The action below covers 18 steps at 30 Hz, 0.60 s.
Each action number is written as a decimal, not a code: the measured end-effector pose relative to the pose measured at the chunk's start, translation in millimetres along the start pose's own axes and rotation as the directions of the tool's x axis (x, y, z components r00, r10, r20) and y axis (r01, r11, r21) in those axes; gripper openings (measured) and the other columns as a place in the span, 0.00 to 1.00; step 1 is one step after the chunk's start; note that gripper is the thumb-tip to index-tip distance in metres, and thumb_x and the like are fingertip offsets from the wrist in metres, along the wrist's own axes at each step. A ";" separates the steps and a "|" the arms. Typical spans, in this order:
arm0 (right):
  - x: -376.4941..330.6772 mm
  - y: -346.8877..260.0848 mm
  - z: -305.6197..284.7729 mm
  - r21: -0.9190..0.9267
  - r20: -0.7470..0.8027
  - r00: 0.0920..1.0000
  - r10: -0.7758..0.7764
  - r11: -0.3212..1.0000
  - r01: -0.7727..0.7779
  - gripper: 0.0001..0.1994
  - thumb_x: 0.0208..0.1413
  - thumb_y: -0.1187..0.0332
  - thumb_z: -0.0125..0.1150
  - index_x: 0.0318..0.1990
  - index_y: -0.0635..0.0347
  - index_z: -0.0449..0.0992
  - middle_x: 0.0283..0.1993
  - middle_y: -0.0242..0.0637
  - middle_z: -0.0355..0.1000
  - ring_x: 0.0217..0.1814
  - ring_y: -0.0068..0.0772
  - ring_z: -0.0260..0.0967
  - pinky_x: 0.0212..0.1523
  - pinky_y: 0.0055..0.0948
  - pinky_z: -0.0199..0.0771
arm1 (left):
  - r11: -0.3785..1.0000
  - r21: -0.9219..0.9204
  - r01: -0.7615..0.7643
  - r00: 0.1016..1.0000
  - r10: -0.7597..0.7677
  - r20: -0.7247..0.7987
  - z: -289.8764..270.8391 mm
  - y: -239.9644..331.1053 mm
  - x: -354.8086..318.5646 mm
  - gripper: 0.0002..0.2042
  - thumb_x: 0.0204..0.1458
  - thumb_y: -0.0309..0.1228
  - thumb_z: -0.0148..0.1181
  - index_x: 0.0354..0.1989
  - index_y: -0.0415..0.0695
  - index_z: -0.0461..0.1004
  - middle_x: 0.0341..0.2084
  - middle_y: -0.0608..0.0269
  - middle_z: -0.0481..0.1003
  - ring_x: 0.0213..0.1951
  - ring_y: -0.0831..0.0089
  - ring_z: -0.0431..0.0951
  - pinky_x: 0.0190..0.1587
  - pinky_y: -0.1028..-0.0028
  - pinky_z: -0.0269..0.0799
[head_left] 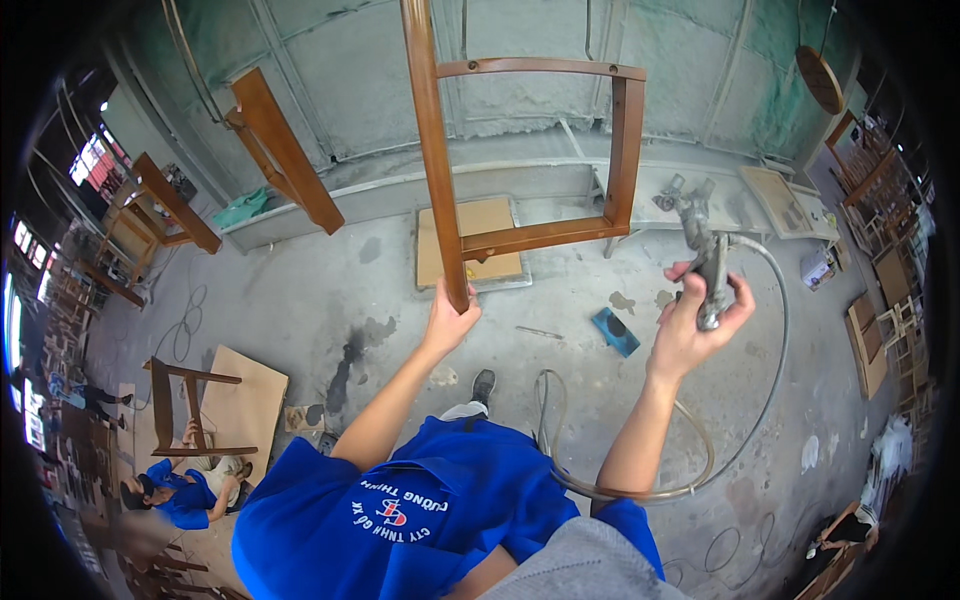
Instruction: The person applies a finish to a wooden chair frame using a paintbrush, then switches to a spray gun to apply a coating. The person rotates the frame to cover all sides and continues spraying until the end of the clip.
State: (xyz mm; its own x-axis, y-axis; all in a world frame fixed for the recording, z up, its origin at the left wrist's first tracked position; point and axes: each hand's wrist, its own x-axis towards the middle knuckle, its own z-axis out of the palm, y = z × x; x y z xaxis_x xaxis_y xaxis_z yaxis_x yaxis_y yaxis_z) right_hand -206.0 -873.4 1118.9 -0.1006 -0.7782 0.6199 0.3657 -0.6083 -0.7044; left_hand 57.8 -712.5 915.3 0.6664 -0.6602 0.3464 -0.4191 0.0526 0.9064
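left hand (452, 318) clamped on the chair frame (530, 150) leg end; right hand (695, 320), beside the frame, grips the spray gun (705, 240) (hose trailing). frame looks stiff, light, likely slick with finish.

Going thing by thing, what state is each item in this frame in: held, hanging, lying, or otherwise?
Left hand: shut around the chair frame's leg.
Chair frame: brown, lifted off the floor, held by one leg.
Right hand: shut on the spray gun.
Spray gun: raised, nozzle toward the frame.
Hose: attached, looping down behind the arm.
Blue pad: lying on the floor.

a small printed box (817, 268) sits at the far right.
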 end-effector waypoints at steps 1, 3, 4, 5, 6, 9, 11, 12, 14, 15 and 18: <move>4.3 -8.3 8.9 0.009 0.029 1.000 0.000 1.000 0.000 0.22 0.65 0.68 0.69 0.57 0.59 0.60 0.37 0.46 0.78 0.38 0.32 0.78 0.38 0.26 0.76 | 1.000 -0.001 -0.011 1.000 0.011 -0.026 3.8 -2.0 2.8 0.23 0.53 0.25 0.62 0.57 0.40 0.62 0.40 0.58 0.73 0.40 0.68 0.76 0.45 0.65 0.75; 11.2 -25.2 31.0 0.049 0.076 0.997 0.031 0.998 -0.034 0.22 0.65 0.68 0.69 0.57 0.59 0.60 0.37 0.46 0.77 0.38 0.33 0.78 0.39 0.26 0.76 | 1.000 0.020 -0.003 0.998 0.004 -0.064 13.8 -5.7 12.1 0.24 0.53 0.26 0.63 0.57 0.40 0.62 0.40 0.57 0.74 0.41 0.67 0.77 0.46 0.64 0.75; 11.4 -32.0 43.5 0.116 0.165 0.985 0.041 0.991 -0.061 0.24 0.65 0.66 0.70 0.57 0.60 0.60 0.37 0.45 0.77 0.39 0.33 0.79 0.36 0.26 0.76 | 0.998 0.035 0.057 0.996 -0.054 -0.072 18.7 -7.8 17.2 0.26 0.53 0.27 0.64 0.59 0.40 0.61 0.41 0.56 0.74 0.42 0.65 0.77 0.47 0.63 0.74; 11.5 -38.4 54.0 0.165 0.279 0.956 0.089 0.977 -0.139 0.24 0.64 0.66 0.70 0.57 0.60 0.60 0.37 0.44 0.77 0.38 0.34 0.79 0.36 0.27 0.76 | 0.999 -0.007 0.035 0.994 -0.036 -0.099 22.9 -9.8 22.1 0.23 0.52 0.26 0.64 0.56 0.40 0.63 0.40 0.58 0.73 0.41 0.67 0.76 0.47 0.65 0.74; 13.8 -43.7 61.2 0.228 0.426 0.897 0.117 0.946 -0.232 0.25 0.64 0.65 0.71 0.58 0.60 0.60 0.37 0.43 0.77 0.37 0.34 0.79 0.35 0.28 0.76 | 0.999 -0.040 0.032 0.991 -0.036 -0.125 28.0 -12.1 26.6 0.21 0.52 0.25 0.64 0.53 0.41 0.64 0.38 0.61 0.73 0.40 0.69 0.75 0.46 0.67 0.73; 28.0 -50.4 69.4 0.210 0.615 0.727 0.305 0.826 -0.524 0.25 0.63 0.65 0.72 0.57 0.60 0.61 0.37 0.42 0.78 0.35 0.34 0.80 0.32 0.27 0.76 | 0.997 -0.069 0.021 0.986 -0.032 -0.164 36.6 -20.8 39.5 0.18 0.51 0.24 0.64 0.49 0.42 0.65 0.36 0.63 0.72 0.39 0.72 0.75 0.45 0.68 0.73; 41.0 -49.3 72.7 0.130 0.571 0.769 0.286 0.894 -0.428 0.26 0.62 0.64 0.73 0.57 0.60 0.61 0.35 0.41 0.79 0.33 0.32 0.80 0.30 0.27 0.76 | 0.998 -0.053 0.046 0.988 -0.053 -0.144 34.4 -26.9 46.7 0.21 0.51 0.25 0.64 0.53 0.40 0.64 0.38 0.58 0.73 0.40 0.67 0.76 0.46 0.66 0.73; 50.4 -48.4 74.5 0.061 0.565 0.790 0.240 0.942 -0.330 0.26 0.61 0.63 0.74 0.57 0.60 0.62 0.34 0.41 0.79 0.32 0.32 0.80 0.29 0.27 0.76 | 0.997 -0.041 0.068 0.989 -0.073 -0.126 33.0 -29.9 51.0 0.25 0.51 0.26 0.65 0.56 0.38 0.62 0.40 0.53 0.73 0.41 0.61 0.76 0.47 0.64 0.73; 68.8 -46.2 80.6 -0.227 0.597 0.800 -0.062 0.943 0.242 0.27 0.60 0.61 0.75 0.56 0.60 0.63 0.31 0.42 0.78 0.29 0.31 0.80 0.26 0.27 0.75 | 0.996 -0.022 0.083 0.986 -0.086 -0.140 33.5 -35.8 55.8 0.28 0.51 0.27 0.65 0.59 0.36 0.61 0.41 0.50 0.74 0.42 0.58 0.77 0.47 0.62 0.74; 76.7 -45.1 84.7 -0.318 0.660 0.714 -0.234 0.774 0.547 0.28 0.59 0.61 0.76 0.56 0.61 0.63 0.29 0.42 0.78 0.28 0.31 0.80 0.25 0.28 0.75 | 0.997 -0.013 0.079 0.982 -0.080 -0.171 35.3 -38.5 57.8 0.27 0.51 0.25 0.65 0.58 0.37 0.61 0.39 0.51 0.74 0.40 0.59 0.78 0.47 0.62 0.74; 97.4 -32.9 106.9 -0.337 0.842 0.457 -0.287 0.382 0.861 0.28 0.56 0.57 0.76 0.52 0.62 0.63 0.25 0.42 0.77 0.25 0.41 0.78 0.24 0.36 0.76 | 0.998 0.029 0.057 0.971 -0.048 -0.233 44.4 -45.8 62.2 0.30 0.50 0.25 0.65 0.61 0.35 0.59 0.40 0.49 0.74 0.41 0.56 0.78 0.48 0.59 0.74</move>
State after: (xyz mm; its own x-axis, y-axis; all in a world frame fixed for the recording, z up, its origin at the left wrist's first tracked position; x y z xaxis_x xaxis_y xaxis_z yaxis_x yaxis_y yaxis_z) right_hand -128.9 -912.4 1239.4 0.6277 -0.0498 0.7768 -0.2589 -0.9545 0.1480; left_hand 91.1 -789.3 884.7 0.8114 -0.4689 0.3490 -0.3982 -0.0062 0.9173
